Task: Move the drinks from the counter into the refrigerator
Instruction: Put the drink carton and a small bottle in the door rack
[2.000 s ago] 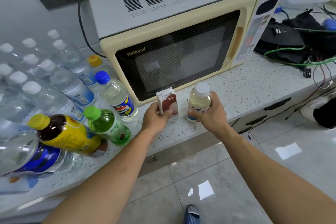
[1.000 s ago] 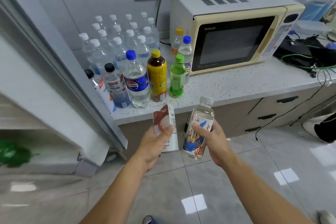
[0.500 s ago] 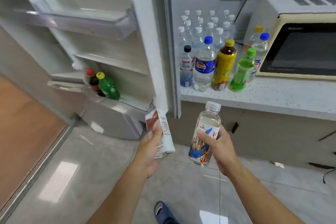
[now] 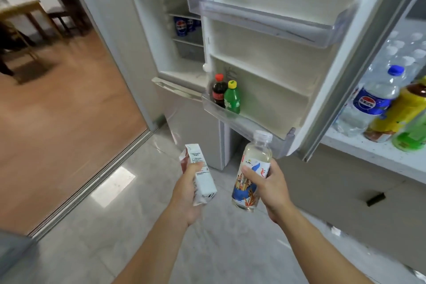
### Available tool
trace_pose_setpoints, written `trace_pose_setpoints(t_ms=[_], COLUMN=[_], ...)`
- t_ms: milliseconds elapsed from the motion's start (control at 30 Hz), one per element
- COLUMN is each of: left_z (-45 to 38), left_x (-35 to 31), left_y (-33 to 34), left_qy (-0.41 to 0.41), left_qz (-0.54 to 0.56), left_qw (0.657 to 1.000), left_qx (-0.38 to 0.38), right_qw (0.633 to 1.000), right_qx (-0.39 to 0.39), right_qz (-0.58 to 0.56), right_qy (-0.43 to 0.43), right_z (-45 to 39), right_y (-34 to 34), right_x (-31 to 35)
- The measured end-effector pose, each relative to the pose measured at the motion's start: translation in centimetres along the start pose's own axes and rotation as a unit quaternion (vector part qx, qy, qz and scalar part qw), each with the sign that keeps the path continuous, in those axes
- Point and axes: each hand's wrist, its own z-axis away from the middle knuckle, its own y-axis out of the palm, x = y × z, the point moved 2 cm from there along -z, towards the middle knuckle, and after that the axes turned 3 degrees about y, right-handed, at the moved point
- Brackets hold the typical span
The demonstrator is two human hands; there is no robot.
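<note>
Your left hand [image 4: 192, 188] grips a carton [image 4: 200, 180] and your right hand [image 4: 268, 185] a bottle [image 4: 252, 172], both upright and low before the open fridge door [image 4: 276, 57]. Its bottom shelf [image 4: 244, 122], holding two bottles at its far end, looks the likeliest spot; more drinks wait on the counter [image 4: 378, 157].

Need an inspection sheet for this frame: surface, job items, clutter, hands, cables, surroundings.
Surface: counter at right, speckled white, drinks still on it.
Job's things: carton in the left hand; clear bottle in the right hand; cola bottle and green bottle already in the lower door shelf; blue-cap bottle and yellow-label bottle on the counter.
Clutter: nothing seen.
Grippers: left hand and right hand, each with a closed grip on its drink.
Cables: nothing seen.
Surroundings: fridge door open; blue cans inside; tile floor; wood-floored room at left.
</note>
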Motion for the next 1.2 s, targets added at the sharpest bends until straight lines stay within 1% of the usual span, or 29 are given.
trace_pose_setpoints(t_ms=[100, 267, 367, 500, 667, 833, 1000, 1100, 1200], left_z=[-0.7, -3.0, -4.7, -6.9, -10.0, -13.9, -18.1, -20.4, -21.8], left_x=[-2.5, -9.8, -13.0, -16.3, -19.2, -20.9, -22.4, -22.2, -21.5], left_y=[-2.1, -8.8, -12.0, -14.4, -15.2, -12.9, -7.4, -3.5, 1.0], left_qy=[0.009, 0.044, 0.080, 0.106, 0.122, 0.139, 0.139, 0.138, 0.157], left_qz=[0.027, 0.043, -0.025, -0.074, -0.075, -0.124, -0.169, -0.223, -0.258], left_qw=[0.999, 0.998, 0.996, 0.992, 0.989, 0.979, 0.965, 0.946, 0.919], left_qx=[-0.024, 0.002, -0.017, -0.004, 0.029, 0.086, 0.146, 0.190, 0.253], right_qw=[1.000, 0.999, 0.998, 0.996, 0.992, 0.988, 0.982, 0.972, 0.956], right_qx=[0.008, 0.015, 0.012, 0.008, 0.002, -0.037, -0.096, -0.151, -0.216], right_qz=[0.007, 0.030, 0.043, 0.071, 0.090, 0.078, 0.042, 0.022, 0.034], right_qy=[-0.005, -0.027, -0.044, -0.062, -0.084, -0.130, -0.159, -0.177, -0.196], right_z=[-1.0, -2.9, -3.7, -4.9, -7.4, -10.5, -14.2, -15.4, -15.7], right_y=[4.0, 14.8, 19.2, 23.0, 26.0, 26.7, 24.0, 21.1, 17.5], right_x=[0.1, 0.3, 0.5, 0.7, 1.0, 2.7, 5.5, 6.7, 8.1])
